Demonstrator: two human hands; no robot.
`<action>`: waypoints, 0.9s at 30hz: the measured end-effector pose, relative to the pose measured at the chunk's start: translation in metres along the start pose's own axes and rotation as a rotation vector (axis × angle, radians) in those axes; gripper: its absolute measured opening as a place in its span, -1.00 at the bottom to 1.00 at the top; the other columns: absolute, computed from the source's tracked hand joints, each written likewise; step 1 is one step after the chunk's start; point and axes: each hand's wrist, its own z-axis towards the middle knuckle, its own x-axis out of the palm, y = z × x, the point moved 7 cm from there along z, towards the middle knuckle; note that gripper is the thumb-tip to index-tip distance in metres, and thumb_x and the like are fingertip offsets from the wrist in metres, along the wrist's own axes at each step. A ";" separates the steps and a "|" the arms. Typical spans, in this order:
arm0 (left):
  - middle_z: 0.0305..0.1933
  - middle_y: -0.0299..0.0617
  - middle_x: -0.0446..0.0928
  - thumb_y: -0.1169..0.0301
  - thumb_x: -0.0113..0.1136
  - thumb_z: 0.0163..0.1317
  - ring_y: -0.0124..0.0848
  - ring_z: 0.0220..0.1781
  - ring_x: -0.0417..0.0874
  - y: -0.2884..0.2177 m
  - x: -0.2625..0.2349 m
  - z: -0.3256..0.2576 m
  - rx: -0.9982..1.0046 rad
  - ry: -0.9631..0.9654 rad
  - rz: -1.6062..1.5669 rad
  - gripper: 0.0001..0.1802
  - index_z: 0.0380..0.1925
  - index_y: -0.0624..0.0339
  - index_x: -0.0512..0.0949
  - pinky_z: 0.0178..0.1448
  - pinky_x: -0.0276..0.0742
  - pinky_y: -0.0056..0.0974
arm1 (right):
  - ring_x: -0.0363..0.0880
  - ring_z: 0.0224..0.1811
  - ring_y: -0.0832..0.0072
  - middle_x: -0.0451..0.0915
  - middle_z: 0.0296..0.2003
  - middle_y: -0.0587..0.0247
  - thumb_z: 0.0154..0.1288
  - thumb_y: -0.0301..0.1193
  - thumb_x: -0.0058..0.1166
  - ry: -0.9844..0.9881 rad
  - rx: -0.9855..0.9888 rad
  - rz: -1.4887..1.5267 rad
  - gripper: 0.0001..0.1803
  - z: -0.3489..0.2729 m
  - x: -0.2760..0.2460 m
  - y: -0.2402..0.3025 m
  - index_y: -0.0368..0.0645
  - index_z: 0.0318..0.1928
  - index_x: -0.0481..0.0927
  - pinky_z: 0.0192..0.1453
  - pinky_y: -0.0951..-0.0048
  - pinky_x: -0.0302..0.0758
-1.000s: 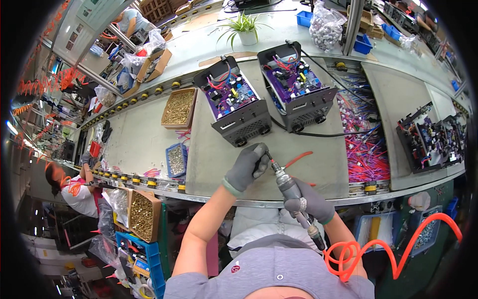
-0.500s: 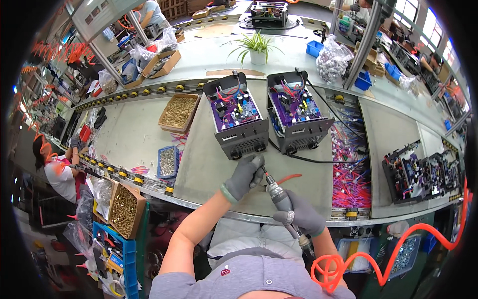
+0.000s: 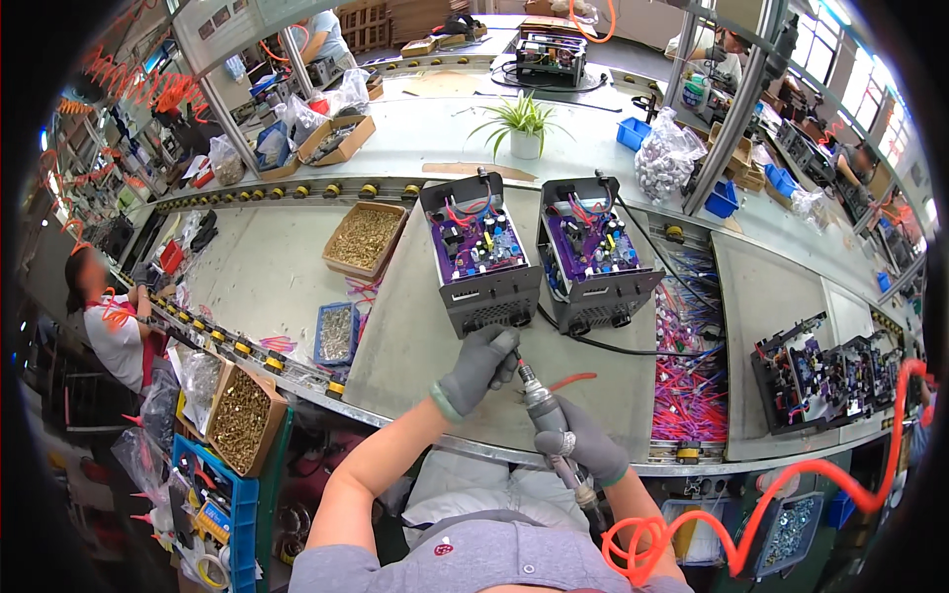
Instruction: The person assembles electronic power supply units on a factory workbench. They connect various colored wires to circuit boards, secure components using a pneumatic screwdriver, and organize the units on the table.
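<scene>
My right hand [image 3: 583, 447], in a grey glove, grips a metal pneumatic screwdriver [image 3: 545, 410] fed by a coiled orange air hose [image 3: 692, 529]. My left hand [image 3: 481, 364], also gloved, closes around the tool's front end near the bit, just below the front panel of the left open black electronics box [image 3: 481, 257]. That box shows a purple circuit board with coloured wires. A second, similar open box [image 3: 596, 253] stands to its right. Both rest on the grey workbench [image 3: 415, 336].
A cardboard box of brass screws [image 3: 365, 237] and a small blue tray of screws [image 3: 336, 333] lie to the left. Bundles of pink and purple wires [image 3: 689, 381] lie right, more open units [image 3: 825, 381] beyond. A potted plant [image 3: 524, 127] stands behind. A seated person [image 3: 107, 316] works at left.
Both hands with the screwdriver have moved up toward the left box's front panel; the view has shifted, bringing the boxes lower and closer.
</scene>
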 end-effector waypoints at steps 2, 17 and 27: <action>-0.59 -0.34 0.46 0.09 0.05 0.42 -0.60 -0.67 0.41 0.000 -0.003 0.002 0.005 0.061 0.013 -0.68 -0.33 0.11 0.48 -0.67 0.21 -0.46 | 0.47 -0.31 0.51 0.47 -0.28 0.28 0.01 -0.09 0.30 -0.003 0.025 0.065 -0.20 0.000 -0.001 0.000 -0.26 0.19 0.35 -0.22 0.43 0.48; 0.05 0.03 0.54 -0.07 0.12 0.25 -0.08 0.14 0.53 -0.147 0.033 0.055 0.628 -0.175 1.758 -0.45 0.09 0.05 0.51 0.17 0.43 -0.02 | 0.49 -0.59 0.61 0.50 -0.44 0.29 0.06 0.11 0.32 -0.169 -0.055 0.116 -0.21 0.032 -0.042 0.019 -0.24 0.07 0.37 -0.54 0.54 0.48; -0.22 0.04 0.61 -0.01 -0.08 0.32 -0.03 -0.12 0.62 -0.131 0.029 0.083 0.452 0.073 1.732 -0.58 -0.18 -0.04 0.67 0.00 0.51 0.04 | 0.49 -0.58 0.61 0.48 -0.46 0.33 0.09 -0.03 0.29 -0.136 0.009 0.199 -0.41 0.043 -0.046 0.016 -0.19 -0.07 0.40 -0.53 0.53 0.48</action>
